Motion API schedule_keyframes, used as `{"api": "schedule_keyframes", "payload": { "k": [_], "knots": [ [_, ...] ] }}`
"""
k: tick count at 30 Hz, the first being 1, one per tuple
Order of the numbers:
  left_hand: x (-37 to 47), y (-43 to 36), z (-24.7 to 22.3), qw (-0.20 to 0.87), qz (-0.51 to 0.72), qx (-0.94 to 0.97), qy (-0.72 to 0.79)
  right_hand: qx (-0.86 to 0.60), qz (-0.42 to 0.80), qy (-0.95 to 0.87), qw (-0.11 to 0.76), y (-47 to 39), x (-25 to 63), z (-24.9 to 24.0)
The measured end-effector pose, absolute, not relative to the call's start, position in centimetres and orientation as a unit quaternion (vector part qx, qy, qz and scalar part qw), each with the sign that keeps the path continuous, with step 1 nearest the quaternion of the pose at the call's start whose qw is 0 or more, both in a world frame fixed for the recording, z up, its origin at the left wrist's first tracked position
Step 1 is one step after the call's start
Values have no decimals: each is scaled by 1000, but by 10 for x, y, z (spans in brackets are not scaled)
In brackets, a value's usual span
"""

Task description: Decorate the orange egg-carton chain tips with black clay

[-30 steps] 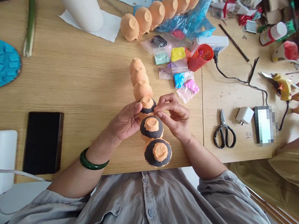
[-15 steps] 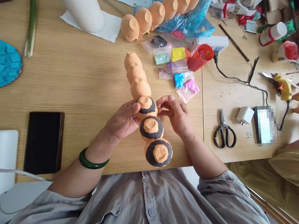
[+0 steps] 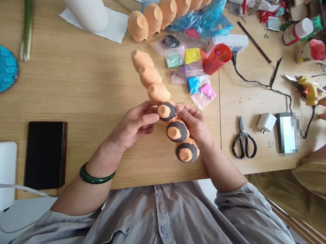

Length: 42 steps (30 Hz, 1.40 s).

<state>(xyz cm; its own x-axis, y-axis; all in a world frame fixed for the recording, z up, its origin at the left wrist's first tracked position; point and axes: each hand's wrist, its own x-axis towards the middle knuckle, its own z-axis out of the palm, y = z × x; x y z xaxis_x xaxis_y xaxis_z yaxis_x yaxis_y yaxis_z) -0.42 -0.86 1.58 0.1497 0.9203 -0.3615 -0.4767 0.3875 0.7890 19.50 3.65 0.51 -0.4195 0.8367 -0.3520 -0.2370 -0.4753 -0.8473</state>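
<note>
An orange-coated egg carton strip (image 3: 159, 92) is held up over the table, slanting from upper left to lower right. Its three cups nearest me carry black rings around their orange tips; the three far cups are plain orange. My left hand (image 3: 134, 125) pinches the left edge of the nearest-to-middle ringed cup, thumb in front and fingers partly hidden behind. From the other side my right hand (image 3: 194, 123) grips the strip, thumb on top by that same cup, its other fingers mostly out of sight underneath.
A second orange egg carton strip (image 3: 168, 11) rests on blue plastic at the back. Small bags of coloured clay (image 3: 192, 55) lie beside a red cup (image 3: 217, 59). Scissors (image 3: 243, 139), a white plug adapter (image 3: 266, 122), and a yellow glue gun (image 3: 307, 90) are right; a black phone (image 3: 45, 155) is left.
The strip has turned, its near end swinging right and its far end left. My right hand has come in from beside the strip and closed on it.
</note>
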Motion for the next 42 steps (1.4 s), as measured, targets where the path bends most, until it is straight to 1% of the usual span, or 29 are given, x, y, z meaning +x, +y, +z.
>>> {"api": "schedule_keyframes", "payload": {
  "k": [3,6,8,12,17,23,26,33,39,42],
  "knots": [
    [-5,-10,16,690,502,259,453,-411,698,-436,393,37,192,2],
    [-3,-11,16,655,503,282,488,-407,687,-460,388,37,190,-3],
    [-2,-11,16,650,499,299,489,-400,692,-465,381,36,189,-5],
    [-1,-10,16,680,496,290,455,-384,704,-469,371,35,189,-4],
    [0,-9,14,657,500,287,485,-376,709,-474,362,33,189,5],
    [-1,-11,11,668,479,289,491,-396,718,-453,350,32,189,2],
    [-1,-11,12,662,481,279,503,-387,736,-431,350,34,191,-1],
    [-5,-8,15,637,495,254,534,-333,796,-396,315,38,191,3],
    [-4,-6,17,691,504,234,462,-329,811,-364,320,37,193,1],
    [-3,-5,18,692,502,231,464,-319,820,-353,318,38,194,3]
  ]
}}
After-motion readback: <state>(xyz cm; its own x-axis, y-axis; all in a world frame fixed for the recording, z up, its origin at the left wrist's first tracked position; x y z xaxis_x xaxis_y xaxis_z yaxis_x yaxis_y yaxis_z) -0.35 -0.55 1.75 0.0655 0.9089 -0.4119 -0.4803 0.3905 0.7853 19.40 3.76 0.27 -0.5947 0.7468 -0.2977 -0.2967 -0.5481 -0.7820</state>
